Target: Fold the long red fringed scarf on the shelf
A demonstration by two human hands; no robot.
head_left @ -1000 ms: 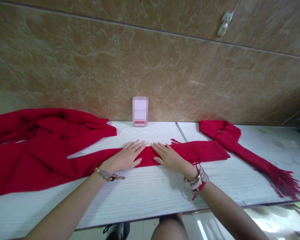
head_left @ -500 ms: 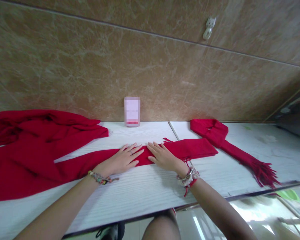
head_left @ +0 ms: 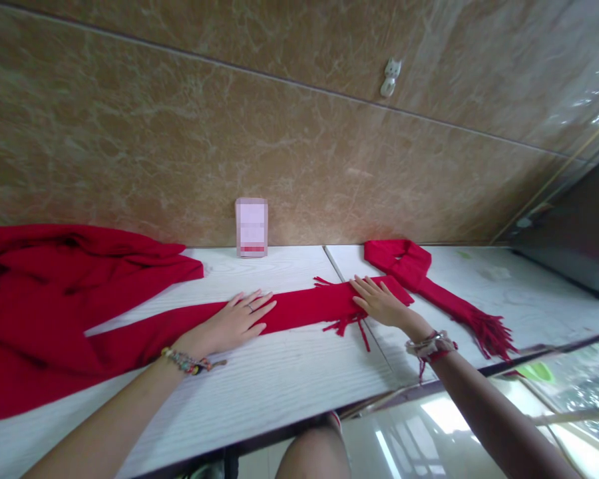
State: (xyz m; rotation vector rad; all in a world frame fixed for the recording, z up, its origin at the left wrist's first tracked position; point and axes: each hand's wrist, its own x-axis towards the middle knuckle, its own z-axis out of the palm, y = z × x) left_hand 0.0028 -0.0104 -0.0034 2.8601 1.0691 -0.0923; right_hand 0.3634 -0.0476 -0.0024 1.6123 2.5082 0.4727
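Note:
A long red scarf (head_left: 309, 307) lies in a flat folded strip along the white tabletop, its left part spreading into a loose, rumpled heap. My left hand (head_left: 237, 322) rests flat on the strip near its middle, fingers spread. Farther right, my right hand (head_left: 382, 303) lies flat across the strip near its folded end, fingers stretched out. Red fringe sticks out from both long edges of the strip between my hands. Just beyond the folded end is a red looped, knotted band with a tasselled tail (head_left: 442, 293).
A small pinkish box (head_left: 252, 227), its face blurred, stands against the brown marbled wall (head_left: 180, 146). A white cat-shaped hook (head_left: 391, 78) is fixed to the wall. The white table (head_left: 289, 379) has a seam to the right, and a dark grey object (head_left: 574, 219) stands at the far right.
My right hand has slid right along the strip, from beside my left hand to near the folded end. My left hand stays on the scarf. The view has shifted slightly right.

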